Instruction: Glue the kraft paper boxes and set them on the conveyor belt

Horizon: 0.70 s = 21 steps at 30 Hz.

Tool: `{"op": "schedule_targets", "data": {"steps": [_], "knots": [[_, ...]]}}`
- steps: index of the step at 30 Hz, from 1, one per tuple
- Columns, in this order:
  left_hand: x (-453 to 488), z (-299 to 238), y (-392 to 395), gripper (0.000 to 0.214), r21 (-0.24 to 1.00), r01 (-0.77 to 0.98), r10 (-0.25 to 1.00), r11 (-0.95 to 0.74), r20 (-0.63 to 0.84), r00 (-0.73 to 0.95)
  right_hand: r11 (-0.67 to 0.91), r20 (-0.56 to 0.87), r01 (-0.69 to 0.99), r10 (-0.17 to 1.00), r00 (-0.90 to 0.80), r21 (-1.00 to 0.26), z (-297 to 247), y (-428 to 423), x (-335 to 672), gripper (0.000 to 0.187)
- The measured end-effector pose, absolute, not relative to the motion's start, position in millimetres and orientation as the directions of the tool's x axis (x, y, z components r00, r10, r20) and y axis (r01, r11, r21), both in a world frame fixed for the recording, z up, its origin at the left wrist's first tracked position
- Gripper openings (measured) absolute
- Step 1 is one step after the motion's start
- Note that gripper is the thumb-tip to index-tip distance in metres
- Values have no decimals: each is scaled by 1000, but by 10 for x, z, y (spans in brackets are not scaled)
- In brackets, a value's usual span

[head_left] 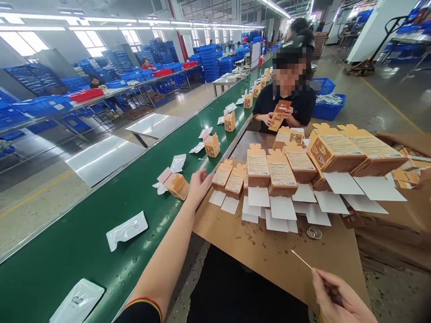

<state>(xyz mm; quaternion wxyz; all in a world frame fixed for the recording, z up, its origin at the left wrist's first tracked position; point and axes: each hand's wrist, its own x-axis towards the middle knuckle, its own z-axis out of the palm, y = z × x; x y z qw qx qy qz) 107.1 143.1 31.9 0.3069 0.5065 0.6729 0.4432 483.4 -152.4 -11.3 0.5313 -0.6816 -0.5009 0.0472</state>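
Note:
My left hand (pixel 199 185) reaches out over the edge of the green conveyor belt (pixel 84 242), fingers apart, right beside an orange carton (pixel 175 183) lying on the belt with its flap open. My right hand (pixel 338 298) is at the lower right, pinching a thin wooden stick (pixel 301 259) that points up and left over a brown cardboard sheet (pixel 269 255). Several orange cartons (pixel 281 172) with white flaps open stand in rows on that sheet, just right of my left hand.
White plastic pouches (pixel 127 230) and more orange cartons (pixel 212 144) lie along the belt. A person in a dark shirt (pixel 286 105) across the table holds a carton. A small metal ring (pixel 314 232) rests on the cardboard. Blue crates (pixel 328 105) stand behind.

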Motion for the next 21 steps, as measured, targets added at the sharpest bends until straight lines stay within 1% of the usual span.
{"op": "schedule_targets", "data": {"steps": [2,4,6,9,11,12,14,16,18,21], "knots": [[1249,412,1723,45,879,406,952,249,-146,-268,174,543,621,693,474,-764,-43,-1454,4822,31],[1345,439,1850,36,860,408,946,305,-224,-233,219,596,639,657,462,-737,4,-1423,4870,23],[1356,432,1806,34,852,403,940,334,-268,-213,202,627,680,627,463,-705,27,-1420,4976,20],[1202,404,1526,43,867,373,941,329,-270,-204,95,618,728,608,498,-679,37,-1392,5177,27],[1019,370,1269,52,903,293,942,313,-257,-214,9,578,737,628,522,-676,36,-1316,5296,35],[927,347,1129,57,935,200,942,294,-248,-224,-23,553,739,648,524,-673,34,-1260,5345,38],[791,290,842,68,968,14,942,252,-242,-233,-54,516,751,694,502,-659,26,-1125,5416,38],[760,225,571,77,963,-96,939,252,-267,-217,-62,484,766,742,464,-640,14,-983,5458,37],[844,157,353,83,952,-113,937,286,-302,-175,-71,442,777,788,428,-626,-1,-864,5485,39],[1093,49,169,87,946,-87,946,312,-318,-71,-83,398,787,827,396,-611,-12,-772,5521,45]]}}
